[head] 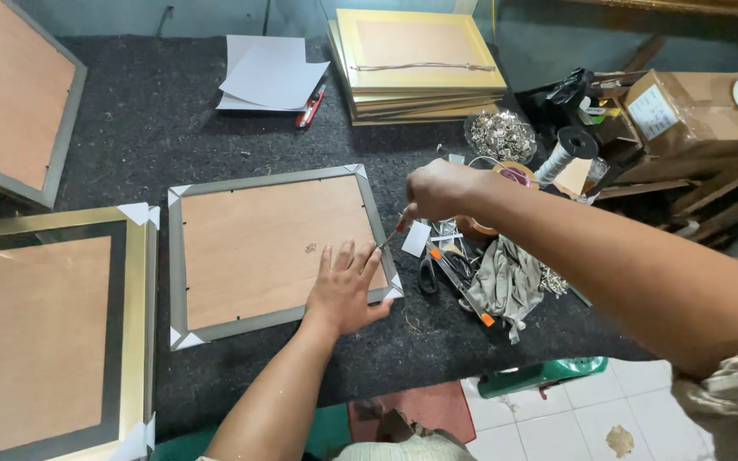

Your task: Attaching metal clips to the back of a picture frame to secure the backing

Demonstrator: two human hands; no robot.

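We find a silver frame (pixel 275 252) lying face down at mid-desk (pixel 172 111). Our left hand (pixel 345 288) lies flat, fingers spread, on the frame's lower right corner, its grip holding nothing. Our right hand (pixel 439 189), just right of the frame, has its grip closed on a thin tool (pixel 391 234) whose tip meets the frame's right edge. Scissors (pixel 428 271) and a cloth (pixel 506 282) lie right of the frame.

We have one view only — a head-worn camera looking steeply down, close over our left hand (pixel 345 288), the felt-covered table (pixel 155 119) stretching beyond it.
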